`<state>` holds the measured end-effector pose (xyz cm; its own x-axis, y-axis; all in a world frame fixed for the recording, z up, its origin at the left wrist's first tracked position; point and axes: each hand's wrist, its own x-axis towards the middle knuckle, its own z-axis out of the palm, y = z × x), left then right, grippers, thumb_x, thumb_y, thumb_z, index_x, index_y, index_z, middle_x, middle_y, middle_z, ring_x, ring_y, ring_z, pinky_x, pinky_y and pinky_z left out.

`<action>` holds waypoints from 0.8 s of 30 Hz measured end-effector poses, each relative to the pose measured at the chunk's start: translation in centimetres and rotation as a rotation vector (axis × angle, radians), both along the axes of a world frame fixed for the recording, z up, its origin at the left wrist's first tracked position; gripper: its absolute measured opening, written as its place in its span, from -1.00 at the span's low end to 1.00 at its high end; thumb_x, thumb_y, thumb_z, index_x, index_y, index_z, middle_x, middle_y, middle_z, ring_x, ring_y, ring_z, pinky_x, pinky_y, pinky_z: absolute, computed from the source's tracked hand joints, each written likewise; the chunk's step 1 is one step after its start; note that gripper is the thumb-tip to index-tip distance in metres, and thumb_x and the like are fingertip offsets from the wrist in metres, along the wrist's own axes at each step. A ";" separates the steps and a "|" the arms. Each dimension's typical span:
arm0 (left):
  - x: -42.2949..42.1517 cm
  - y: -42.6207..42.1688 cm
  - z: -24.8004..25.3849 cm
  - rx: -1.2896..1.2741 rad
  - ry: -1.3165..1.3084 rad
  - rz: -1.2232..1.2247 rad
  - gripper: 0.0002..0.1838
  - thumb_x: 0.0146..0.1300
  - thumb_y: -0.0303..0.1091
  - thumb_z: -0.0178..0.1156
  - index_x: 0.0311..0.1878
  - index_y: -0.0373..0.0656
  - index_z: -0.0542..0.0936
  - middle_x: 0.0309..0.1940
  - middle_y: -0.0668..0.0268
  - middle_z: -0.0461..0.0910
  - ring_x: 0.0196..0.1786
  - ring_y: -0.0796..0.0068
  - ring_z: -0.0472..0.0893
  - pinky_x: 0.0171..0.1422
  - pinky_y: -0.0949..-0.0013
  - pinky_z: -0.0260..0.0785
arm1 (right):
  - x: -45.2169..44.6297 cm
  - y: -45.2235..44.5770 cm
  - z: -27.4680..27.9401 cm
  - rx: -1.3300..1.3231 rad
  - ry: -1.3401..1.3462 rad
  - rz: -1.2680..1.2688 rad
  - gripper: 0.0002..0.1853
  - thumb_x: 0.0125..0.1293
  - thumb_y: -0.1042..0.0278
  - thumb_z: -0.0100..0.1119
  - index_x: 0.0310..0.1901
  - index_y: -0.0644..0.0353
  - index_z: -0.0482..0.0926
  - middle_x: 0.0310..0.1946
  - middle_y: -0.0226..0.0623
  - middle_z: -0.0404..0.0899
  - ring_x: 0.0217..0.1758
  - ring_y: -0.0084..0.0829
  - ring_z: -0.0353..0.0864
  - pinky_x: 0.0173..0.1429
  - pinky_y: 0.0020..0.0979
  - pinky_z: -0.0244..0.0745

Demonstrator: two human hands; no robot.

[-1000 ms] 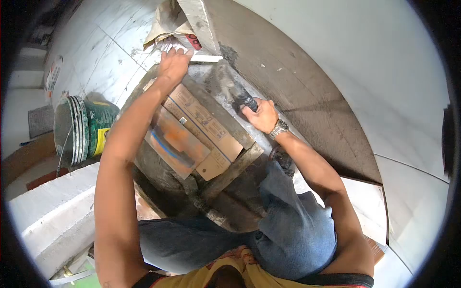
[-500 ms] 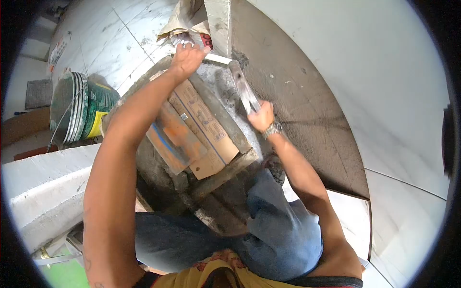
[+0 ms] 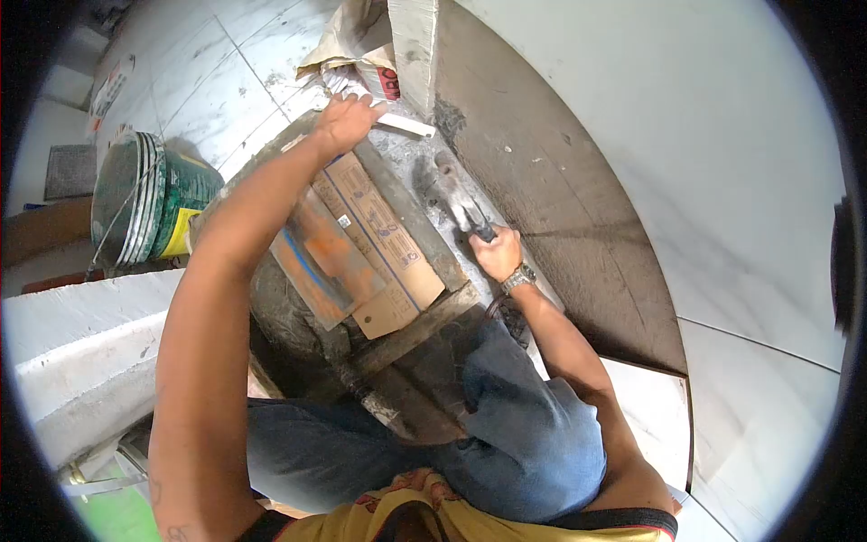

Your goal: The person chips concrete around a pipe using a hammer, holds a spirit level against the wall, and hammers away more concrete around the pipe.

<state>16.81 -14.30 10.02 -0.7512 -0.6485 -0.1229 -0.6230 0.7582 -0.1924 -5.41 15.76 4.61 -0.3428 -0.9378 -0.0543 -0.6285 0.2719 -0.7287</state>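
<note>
The right hand [image 3: 497, 254] is closed round a black-handled tool [image 3: 485, 231]; the tool's head is motion-blurred, its type not determinable. The left hand [image 3: 348, 124] has its fingers bent over a white strip [image 3: 408, 125]; whether it grips or merely presses cannot be told. The strip's free end lies just beyond the tool's head, near the upright slab [image 3: 414, 59]. Step in hand, as judged: tool work on the pale ledge surface beside the strip. A further stroke would call for a steady strip and left fingers clear of the head. Nearer the body, an orange-stained float [image 3: 330, 257] overlaps the printed cardboard [image 3: 397, 298]. Outward, noted: open paper sack [image 3: 358, 36], green bucket [image 3: 187, 200].
</note>
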 end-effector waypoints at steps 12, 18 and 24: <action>0.0 0.7 0.5 0.117 0.004 0.029 -0.67 0.29 -0.45 0.03 0.11 -0.01 0.51 -0.17 0.08 0.69 -0.10 0.08 0.72 -0.05 0.06 0.54 | 1.4 -1.8 0.8 0.044 -0.187 -0.077 -0.71 0.13 0.20 0.27 -0.50 0.30 0.59 -0.64 0.02 0.53 -0.52 -0.07 0.64 -0.35 -0.15 0.47; -0.6 1.2 0.9 0.140 -0.020 0.072 -0.71 0.31 -0.45 0.04 0.09 -0.07 0.45 -0.18 0.03 0.67 -0.07 -0.02 0.70 -0.01 0.00 0.54 | 1.6 -2.5 0.9 -0.044 -0.025 -0.081 -0.71 0.10 0.17 0.29 -0.43 0.29 0.64 -0.57 0.09 0.57 -0.44 0.06 0.66 -0.31 -0.13 0.51; -0.4 1.2 0.5 0.103 0.033 0.015 -0.73 0.30 -0.47 0.05 0.07 -0.08 0.45 -0.20 0.02 0.68 -0.09 -0.02 0.71 -0.05 -0.01 0.54 | 0.7 -5.7 -3.5 0.079 -0.015 -0.109 -0.63 0.06 0.08 0.32 -0.33 0.30 0.69 -0.42 0.18 0.63 -0.25 0.13 0.69 -0.13 -0.05 0.57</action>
